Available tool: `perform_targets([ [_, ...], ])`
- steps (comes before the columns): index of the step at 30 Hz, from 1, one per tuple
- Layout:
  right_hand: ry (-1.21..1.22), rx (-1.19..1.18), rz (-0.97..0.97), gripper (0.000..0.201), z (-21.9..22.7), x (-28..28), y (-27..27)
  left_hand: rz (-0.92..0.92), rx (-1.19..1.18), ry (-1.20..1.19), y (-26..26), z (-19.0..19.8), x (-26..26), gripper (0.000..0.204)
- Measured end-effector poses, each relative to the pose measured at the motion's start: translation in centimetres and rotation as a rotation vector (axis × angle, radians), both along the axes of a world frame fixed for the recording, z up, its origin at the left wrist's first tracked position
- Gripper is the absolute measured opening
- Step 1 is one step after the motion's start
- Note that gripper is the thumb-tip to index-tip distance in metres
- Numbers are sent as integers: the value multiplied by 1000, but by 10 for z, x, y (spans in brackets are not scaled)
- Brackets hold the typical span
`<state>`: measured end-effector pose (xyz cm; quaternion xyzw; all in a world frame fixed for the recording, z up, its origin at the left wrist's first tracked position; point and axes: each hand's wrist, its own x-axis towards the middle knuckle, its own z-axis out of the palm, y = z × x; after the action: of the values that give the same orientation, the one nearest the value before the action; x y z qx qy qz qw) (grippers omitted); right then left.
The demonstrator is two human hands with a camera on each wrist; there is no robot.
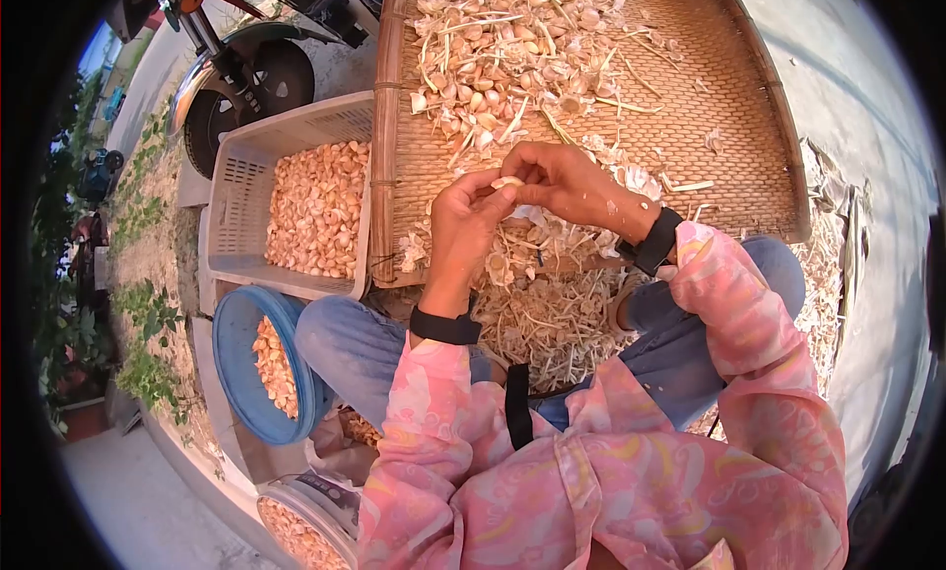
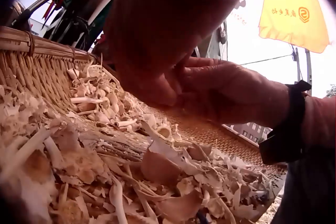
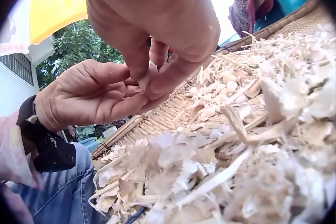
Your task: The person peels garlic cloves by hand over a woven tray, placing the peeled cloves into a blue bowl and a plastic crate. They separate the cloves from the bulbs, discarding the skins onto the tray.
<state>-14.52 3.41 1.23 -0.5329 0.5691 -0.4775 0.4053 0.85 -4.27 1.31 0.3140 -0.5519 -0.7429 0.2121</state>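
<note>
A pale garlic clove (image 1: pixel 506 183) sits between the fingertips of both hands, above the near edge of a round-cornered woven bamboo tray (image 1: pixel 734 107). My left hand (image 1: pixel 461 225) pinches it from the left, thumb against fingers. From the right, my right hand (image 1: pixel 570 188) pinches the same clove with curled fingers. In the right wrist view a bit of thin skin (image 3: pixel 140 89) shows at the meeting fingertips. The left wrist view has the clove hidden behind the fingers. Loose garlic cloves (image 1: pixel 483 82) and dry stalks are heaped on the tray.
Left of the tray stands a white plastic crate (image 1: pixel 236 210) of cloves. A blue basin (image 1: pixel 236 363) with cloves is nearer, beside the left knee. Another tub of cloves (image 1: pixel 301 536) stands lower left. Stalks and husks (image 1: pixel 552 329) pile between the legs. A vehicle wheel (image 1: pixel 261 87) is upper left.
</note>
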Motion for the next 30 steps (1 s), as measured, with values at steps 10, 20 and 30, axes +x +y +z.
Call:
perform_targets([
  [10, -399, 149, 122, 17, 13, -17, 7, -107, 214, 149, 0, 4, 11, 17],
  [20, -236, -43, 8, 15, 5, 3, 11, -55, 448, 259, 19, 3, 8, 19],
  [30, 255, -193, -148, 16, 16, 14, 16, 120, 264, 322, 35, -1, -7, 14],
])
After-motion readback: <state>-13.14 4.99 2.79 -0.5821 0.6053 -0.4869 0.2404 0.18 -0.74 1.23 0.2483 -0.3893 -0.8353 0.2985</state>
